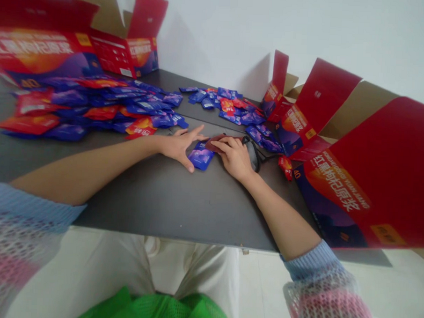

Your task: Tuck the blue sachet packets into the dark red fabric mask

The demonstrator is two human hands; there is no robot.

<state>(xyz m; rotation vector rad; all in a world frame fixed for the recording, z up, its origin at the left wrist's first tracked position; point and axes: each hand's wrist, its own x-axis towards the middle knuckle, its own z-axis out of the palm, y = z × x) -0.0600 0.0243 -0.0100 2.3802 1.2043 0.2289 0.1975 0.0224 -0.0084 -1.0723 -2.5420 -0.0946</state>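
My left hand (182, 147) has its thumb and fingers spread at the left side of a blue-purple sachet (201, 157). The sachet lies flat on the dark grey table (182, 200). My right hand (237, 159) rests with bent fingers on a brownish-red flat piece (217, 144), which overlaps the sachet's upper right corner; its kind is unclear. Behind the right hand sits a rounded grey and black object (252, 153), partly covered, with a dark strap or cord beside it.
A large heap of blue and red sachets (105, 105) lies on the left, a smaller pile (231, 106) at the back. Open red cartons stand back left (142, 53) and along the right (358, 184). A red sachet (285, 168) lies near the right carton.
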